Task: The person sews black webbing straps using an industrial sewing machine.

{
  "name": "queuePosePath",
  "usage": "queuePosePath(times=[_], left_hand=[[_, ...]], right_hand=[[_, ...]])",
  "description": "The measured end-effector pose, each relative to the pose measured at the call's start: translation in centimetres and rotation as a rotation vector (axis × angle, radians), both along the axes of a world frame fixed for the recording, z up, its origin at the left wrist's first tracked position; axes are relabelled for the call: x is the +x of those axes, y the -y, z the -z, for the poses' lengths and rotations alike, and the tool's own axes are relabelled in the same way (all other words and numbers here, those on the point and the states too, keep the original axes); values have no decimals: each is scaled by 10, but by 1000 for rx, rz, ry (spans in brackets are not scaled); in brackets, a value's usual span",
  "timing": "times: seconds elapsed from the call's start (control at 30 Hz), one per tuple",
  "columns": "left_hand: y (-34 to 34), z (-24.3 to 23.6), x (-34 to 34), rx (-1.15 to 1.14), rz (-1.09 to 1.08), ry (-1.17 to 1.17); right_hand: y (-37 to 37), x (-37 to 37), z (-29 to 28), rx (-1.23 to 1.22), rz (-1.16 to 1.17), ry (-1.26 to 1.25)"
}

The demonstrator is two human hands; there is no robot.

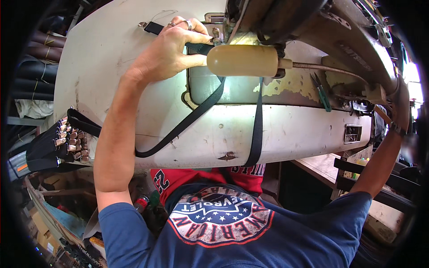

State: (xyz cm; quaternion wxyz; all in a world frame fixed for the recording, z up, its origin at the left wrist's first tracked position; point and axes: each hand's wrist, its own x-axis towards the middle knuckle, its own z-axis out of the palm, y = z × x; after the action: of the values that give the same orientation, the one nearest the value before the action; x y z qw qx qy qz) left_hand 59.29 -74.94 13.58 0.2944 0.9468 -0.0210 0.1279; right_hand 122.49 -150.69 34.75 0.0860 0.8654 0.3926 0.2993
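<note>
My left hand [176, 47], with rings on its fingers, pinches a black webbing strap [199, 109] beside the presser foot [216, 38] of a sewing machine [339, 49]. One short end of the strap sticks out past my knuckles and ends in a metal clip [142, 25]. From the foot, another length of strap loops down over the white table, and one hangs off its front edge. Far to the right, my right hand [403, 96] reaches up by the machine's end, its fingers hidden in shadow and at the picture's rim.
A cream lamp [243, 60] on a bendy metal neck hangs in front of the needle area. Green-handled thread snips [322, 94] lie on the machine bed. Straps with several metal clips [71, 138] hang at the left edge of the white table [103, 53]. Dark rolls [38, 71] are stacked beyond.
</note>
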Motion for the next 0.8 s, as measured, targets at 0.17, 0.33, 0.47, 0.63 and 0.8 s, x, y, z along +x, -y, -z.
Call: queuePosePath(times=[0.17,0.33,0.47,0.63,0.8], left_hand=[[8,-7,17,58,-10,-66],[8,-8,12,50,8,-20],[8,-5,13,31,8,-16],[7,-7,18,53,22,-37],[7,-4,5,-9,-25,-6]], right_hand=[[-107,-79,105,99,-14,-191],[-158,-143,70,100,4,-250],[-177,-169,88,199,-24,-318],[-186,-187,107,284,-125,-108],[-298,-315,97,1345,-472,-1079]])
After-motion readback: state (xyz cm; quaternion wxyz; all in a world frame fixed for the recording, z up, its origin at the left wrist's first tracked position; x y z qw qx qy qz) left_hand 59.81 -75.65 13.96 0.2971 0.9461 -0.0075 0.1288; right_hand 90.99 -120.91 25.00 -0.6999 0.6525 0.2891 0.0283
